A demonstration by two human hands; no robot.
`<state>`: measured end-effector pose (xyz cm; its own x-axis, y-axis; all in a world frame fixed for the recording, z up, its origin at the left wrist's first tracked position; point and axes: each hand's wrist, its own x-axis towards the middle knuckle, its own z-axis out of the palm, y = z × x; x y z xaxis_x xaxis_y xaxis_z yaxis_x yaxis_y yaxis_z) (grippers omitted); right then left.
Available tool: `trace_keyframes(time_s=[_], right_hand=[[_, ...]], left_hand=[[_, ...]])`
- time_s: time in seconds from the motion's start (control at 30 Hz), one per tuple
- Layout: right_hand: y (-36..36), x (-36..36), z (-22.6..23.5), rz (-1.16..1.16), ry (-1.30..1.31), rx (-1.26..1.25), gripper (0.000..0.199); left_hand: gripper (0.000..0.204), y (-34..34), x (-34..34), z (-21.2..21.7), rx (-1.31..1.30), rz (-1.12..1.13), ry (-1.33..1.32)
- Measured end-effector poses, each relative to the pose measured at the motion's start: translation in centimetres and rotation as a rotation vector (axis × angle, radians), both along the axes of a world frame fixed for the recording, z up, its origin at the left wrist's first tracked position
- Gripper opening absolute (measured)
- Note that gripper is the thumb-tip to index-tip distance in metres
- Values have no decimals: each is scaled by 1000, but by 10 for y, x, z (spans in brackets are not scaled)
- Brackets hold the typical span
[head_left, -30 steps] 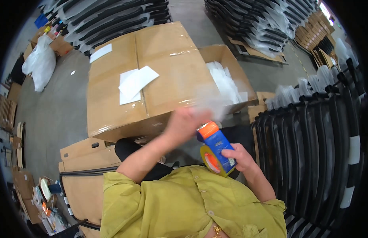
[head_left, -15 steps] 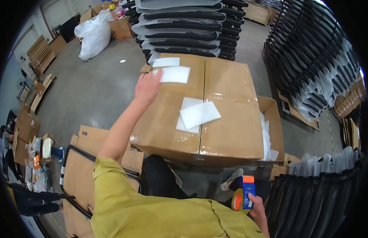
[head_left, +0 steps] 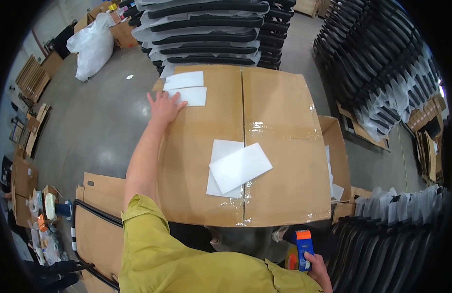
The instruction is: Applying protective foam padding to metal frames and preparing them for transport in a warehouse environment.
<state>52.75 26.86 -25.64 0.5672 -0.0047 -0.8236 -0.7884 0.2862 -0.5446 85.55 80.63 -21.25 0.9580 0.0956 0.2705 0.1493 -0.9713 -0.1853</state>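
Observation:
My left hand [head_left: 166, 106] lies with fingers spread at the far left corner of a large cardboard box [head_left: 284, 102]. Its fingertips touch the left end of a white rectangular sheet [head_left: 194, 95]. Just beyond that sheet, close against it, is a similar white sheet [head_left: 184, 79]. Two more white sheets overlap near the middle of the box top, the upper sheet [head_left: 241, 168] turned at an angle over the lower sheet [head_left: 217, 158]. Down at my right side, my right hand [head_left: 319, 270] is closed round a blue and orange tape dispenser [head_left: 304, 245].
Stacked black frames with clear wrapping [head_left: 201, 36] stand behind the box. More black frames [head_left: 377, 58] lean at the right, with others [head_left: 382, 244] at near right. An open carton [head_left: 339, 146] with white sheets adjoins the box. Flat cardboard [head_left: 101, 215] and a black tubular frame [head_left: 94, 207] lie at left.
The far white sheet under my left hand now lies flush with its neighbour. My left fingers have spread out. The view has shifted, bringing the box nearer; my right hand still holds the tape dispenser.

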Motion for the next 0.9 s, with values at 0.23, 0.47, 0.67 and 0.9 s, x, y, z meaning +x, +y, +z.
trace_keyframes(time_s=[0.23,0.47,0.67,0.9], right_hand=[[8,0,15,9,-55,8,30],[-2,-19,17,21,-131,74,28],[-14,-38,10,111,-226,112,29],[-31,-59,22,205,-463,125,32]], left_hand=[[32,-31,-5,1,-162,-202,-323],[58,-185,-120,36,-342,-463,244],[59,-187,-125,42,-378,-440,169],[30,-261,-156,10,-1244,-637,77]])
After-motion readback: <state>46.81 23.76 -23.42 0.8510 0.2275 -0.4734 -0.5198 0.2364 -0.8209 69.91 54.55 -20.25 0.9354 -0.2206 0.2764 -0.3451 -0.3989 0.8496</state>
